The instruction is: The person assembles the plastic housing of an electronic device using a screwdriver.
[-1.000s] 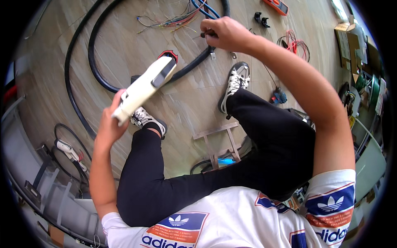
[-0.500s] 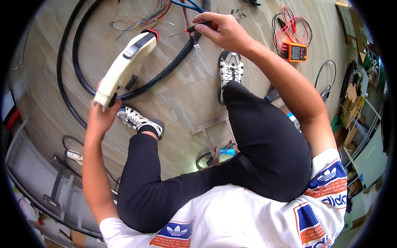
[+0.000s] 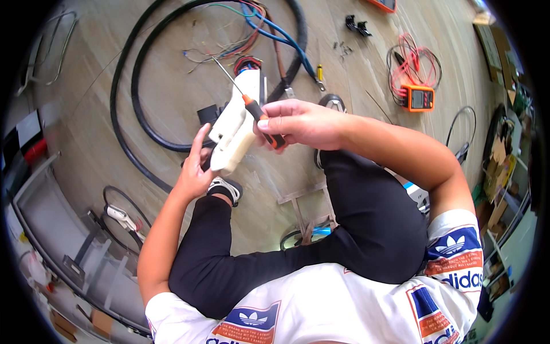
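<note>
My left hand [image 3: 196, 172] grips the handle end of a cream-white EV charging gun [image 3: 232, 150], its forefinger stretched along the side. The gun tilts with its far end up and to the right, where a red-and-dark ring of thin wires [image 3: 248, 63] shows. My right hand [image 3: 303, 123] is closed around the orange-and-black handle of a screwdriver [image 3: 252, 106]. The screwdriver's thin shaft points up and left, crossing in front of the gun; its tip is clear of the casing in this view. The left palm is partly hidden.
A thick black cable [image 3: 117, 109] loops on the tiled floor, with loose coloured wires [image 3: 229, 49] and blue leads [image 3: 286, 37] ending in metal lugs. To the right lie an orange multimeter [image 3: 418, 98], small screws [image 3: 344, 50] and black clips [image 3: 358, 26]. A low metal stool frame [image 3: 303, 209] stands between my legs.
The charging gun has moved right and been turned over in my left hand. My right hand has brought the screwdriver down and left, over the gun, its shaft now pointing more upward.
</note>
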`<action>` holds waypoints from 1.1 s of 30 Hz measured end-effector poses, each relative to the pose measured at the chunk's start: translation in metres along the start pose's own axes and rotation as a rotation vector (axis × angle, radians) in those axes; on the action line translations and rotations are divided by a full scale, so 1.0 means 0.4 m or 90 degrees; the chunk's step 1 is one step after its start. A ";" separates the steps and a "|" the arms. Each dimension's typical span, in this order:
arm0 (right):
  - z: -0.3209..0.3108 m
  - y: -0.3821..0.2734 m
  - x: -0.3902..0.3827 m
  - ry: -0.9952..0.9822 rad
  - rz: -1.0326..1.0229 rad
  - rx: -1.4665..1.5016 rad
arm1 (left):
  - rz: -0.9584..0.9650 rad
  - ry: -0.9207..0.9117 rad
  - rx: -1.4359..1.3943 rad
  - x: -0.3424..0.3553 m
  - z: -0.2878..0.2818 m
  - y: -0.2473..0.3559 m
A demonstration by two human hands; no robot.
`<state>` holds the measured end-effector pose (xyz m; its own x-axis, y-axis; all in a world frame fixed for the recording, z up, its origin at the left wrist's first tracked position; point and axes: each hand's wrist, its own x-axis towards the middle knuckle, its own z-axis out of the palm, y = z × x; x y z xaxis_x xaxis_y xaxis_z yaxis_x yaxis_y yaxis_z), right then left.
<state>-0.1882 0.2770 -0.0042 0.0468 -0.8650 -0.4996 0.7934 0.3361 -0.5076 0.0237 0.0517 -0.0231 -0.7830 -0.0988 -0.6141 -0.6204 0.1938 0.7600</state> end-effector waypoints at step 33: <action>0.247 0.234 0.144 0.748 -0.350 0.046 | -0.010 -0.056 -0.434 -0.031 -0.078 -0.072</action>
<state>-0.0513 0.2217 -0.0109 -0.8206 -0.0271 -0.5709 0.5713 -0.0084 -0.8207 0.0499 0.0169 -0.0306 -0.7852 -0.0116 -0.6191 -0.5432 -0.4671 0.6977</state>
